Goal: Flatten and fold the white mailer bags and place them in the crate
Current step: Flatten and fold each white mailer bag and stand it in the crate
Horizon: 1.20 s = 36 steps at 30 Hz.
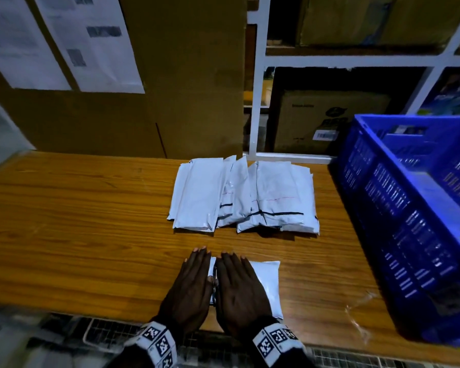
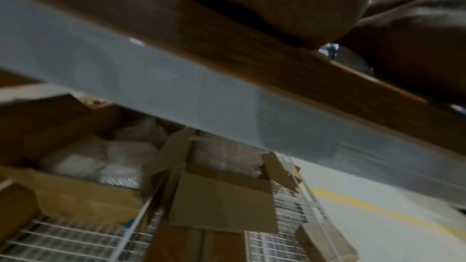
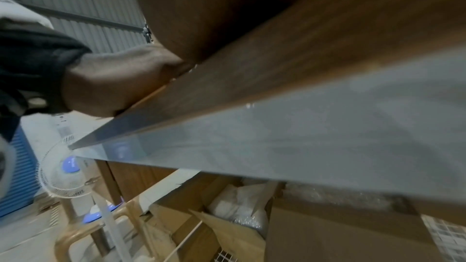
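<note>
A folded white mailer bag (image 1: 268,282) lies at the near edge of the wooden table (image 1: 77,221). My left hand (image 1: 194,285) and right hand (image 1: 239,288) lie flat on it side by side, fingers straight, pressing it down. Most of the bag is hidden under the palms. Further back, several folded white mailer bags (image 1: 245,197) overlap in a row. The blue plastic crate (image 1: 409,221) stands at the right end of the table. The wrist views show only the palm heels (image 2: 290,3) (image 3: 201,7) at the table edge.
Large cardboard boxes (image 1: 157,75) and a white shelf frame (image 1: 258,88) stand behind the table. A scrap of clear plastic (image 1: 361,312) lies by the crate. Below the table edge are open cartons (image 2: 221,196) on wire racking, and a fan (image 3: 68,166) stands to the side.
</note>
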Motion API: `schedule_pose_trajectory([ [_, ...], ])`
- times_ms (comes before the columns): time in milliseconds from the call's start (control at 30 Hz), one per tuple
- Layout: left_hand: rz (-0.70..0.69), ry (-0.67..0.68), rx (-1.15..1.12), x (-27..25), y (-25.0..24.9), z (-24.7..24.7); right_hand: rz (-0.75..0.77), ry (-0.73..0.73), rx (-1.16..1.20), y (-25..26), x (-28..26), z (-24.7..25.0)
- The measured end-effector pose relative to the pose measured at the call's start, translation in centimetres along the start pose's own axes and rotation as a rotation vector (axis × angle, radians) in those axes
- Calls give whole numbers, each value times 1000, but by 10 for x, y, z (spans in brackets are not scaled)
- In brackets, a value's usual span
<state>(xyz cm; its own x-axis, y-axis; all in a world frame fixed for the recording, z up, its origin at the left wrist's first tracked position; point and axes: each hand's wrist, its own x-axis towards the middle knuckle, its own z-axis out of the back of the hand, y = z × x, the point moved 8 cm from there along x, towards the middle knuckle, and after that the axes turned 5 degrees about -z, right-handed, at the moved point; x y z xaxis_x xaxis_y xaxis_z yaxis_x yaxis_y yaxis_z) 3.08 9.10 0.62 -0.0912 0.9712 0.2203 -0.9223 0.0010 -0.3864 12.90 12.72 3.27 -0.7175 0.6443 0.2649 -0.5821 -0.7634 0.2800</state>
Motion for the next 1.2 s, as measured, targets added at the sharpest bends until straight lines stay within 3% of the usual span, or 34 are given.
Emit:
schedule_pose_trajectory([
  [300,12,168,133,2,4,-6,73,-64,-90,1,-2,-11],
  [633,-3,141,98,5,2,-5,83,-57,-83,0,-1,-7],
  [833,-136,40,90,12,-24,8,-107,-82,-107,-12,-5,10],
  [1200,-177,102,121,9,-24,-4,-119,-45,-150,-11,-12,0],
])
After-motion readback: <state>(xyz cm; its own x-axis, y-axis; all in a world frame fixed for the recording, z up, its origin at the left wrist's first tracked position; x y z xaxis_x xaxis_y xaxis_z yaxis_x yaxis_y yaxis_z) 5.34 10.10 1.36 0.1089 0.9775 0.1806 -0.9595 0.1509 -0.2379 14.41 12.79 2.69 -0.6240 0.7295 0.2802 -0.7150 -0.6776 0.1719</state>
